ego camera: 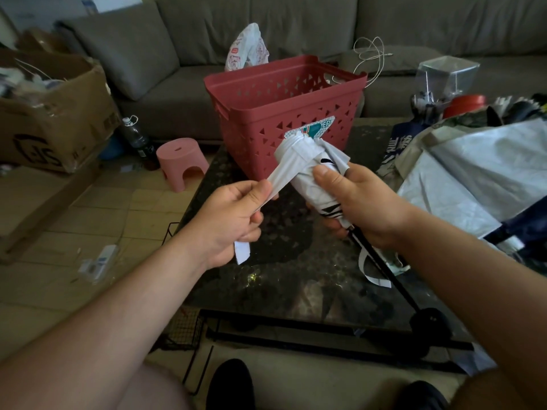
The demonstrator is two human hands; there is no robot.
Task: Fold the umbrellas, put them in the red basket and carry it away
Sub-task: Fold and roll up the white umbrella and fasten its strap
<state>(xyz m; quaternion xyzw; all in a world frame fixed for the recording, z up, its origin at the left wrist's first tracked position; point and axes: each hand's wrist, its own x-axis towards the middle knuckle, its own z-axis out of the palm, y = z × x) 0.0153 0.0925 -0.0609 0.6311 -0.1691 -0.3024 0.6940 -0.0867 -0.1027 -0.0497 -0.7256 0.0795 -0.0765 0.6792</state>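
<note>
Both forearms [461,270] are bare, no sleeves showing; dark shoes [231,386], perhaps black, show at the bottom edge.

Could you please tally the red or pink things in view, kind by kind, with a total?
Red basket on the table: 1
Pink stool on the floor: 1
Red round container at the right: 1
Total: 3
</note>
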